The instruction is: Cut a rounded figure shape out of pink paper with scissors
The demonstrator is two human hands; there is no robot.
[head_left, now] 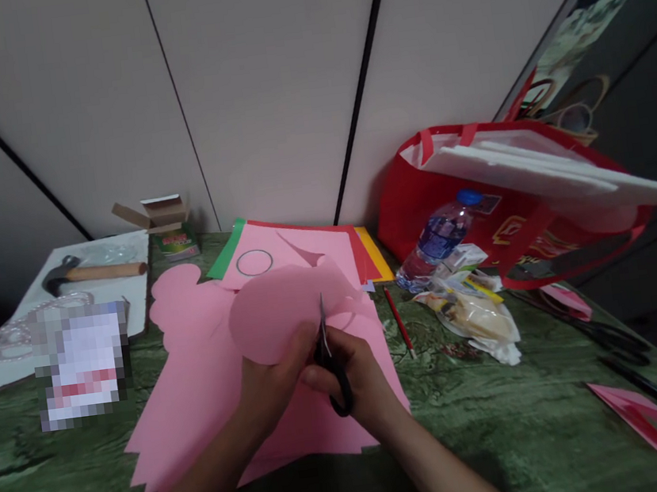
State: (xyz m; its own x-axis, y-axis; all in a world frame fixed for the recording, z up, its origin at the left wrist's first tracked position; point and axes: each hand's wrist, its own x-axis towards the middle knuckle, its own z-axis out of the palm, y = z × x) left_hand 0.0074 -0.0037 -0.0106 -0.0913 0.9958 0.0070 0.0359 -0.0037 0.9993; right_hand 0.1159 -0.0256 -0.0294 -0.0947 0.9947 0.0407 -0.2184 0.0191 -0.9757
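Note:
My left hand (276, 382) grips a piece of pink paper (274, 312) with a rounded left edge, thumb on top. In my right hand (353, 371) is a pair of scissors (339, 388) with black handles, fingers in the loops. The blades point away from me and meet the paper near its right side; how far apart they are is hard to make out. Below both hands lies a spread of pink paper sheets (204, 405), some with scalloped outlines. A grey ring (255, 262) rests on the pink sheet behind.
Left are a hammer (104, 272) on a white board (137, 301) and an opened small box (175, 237). Right stand a water bottle (439, 240) and a red bag (395, 206), near a red pencil (398, 321). Pink scraps (635, 404) lie at the right on the green table (481, 419).

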